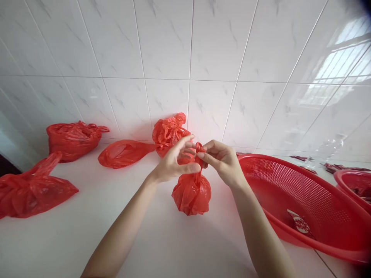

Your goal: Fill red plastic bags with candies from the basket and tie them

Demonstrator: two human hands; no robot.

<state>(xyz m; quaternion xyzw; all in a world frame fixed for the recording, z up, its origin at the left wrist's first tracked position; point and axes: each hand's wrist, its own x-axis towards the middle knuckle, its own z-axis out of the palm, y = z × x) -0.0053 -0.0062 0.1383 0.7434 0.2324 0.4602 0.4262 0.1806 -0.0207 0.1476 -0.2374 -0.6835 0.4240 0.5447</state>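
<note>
A full red plastic bag (191, 195) sits in the middle of the white counter, its neck gathered and twisted upward. My right hand (222, 160) pinches the top of that neck between thumb and fingers. On the other side, my left hand (177, 160) is beside the neck with its fingers apart, the thumb close to the plastic; whether it touches cannot be made out. What the bag contains is hidden by the plastic. Just behind my left hand stands another bulging red bag (168, 133), partly covered by my fingers.
Further red bags lie left: a flat one (124, 154), a filled one (72, 141) by the wall and a tied one (37, 189). At right, a large red basket (278, 164) holds a small packet (301, 224). A clear plastic bottle (332, 148) and a second basket (355, 175) stand beyond.
</note>
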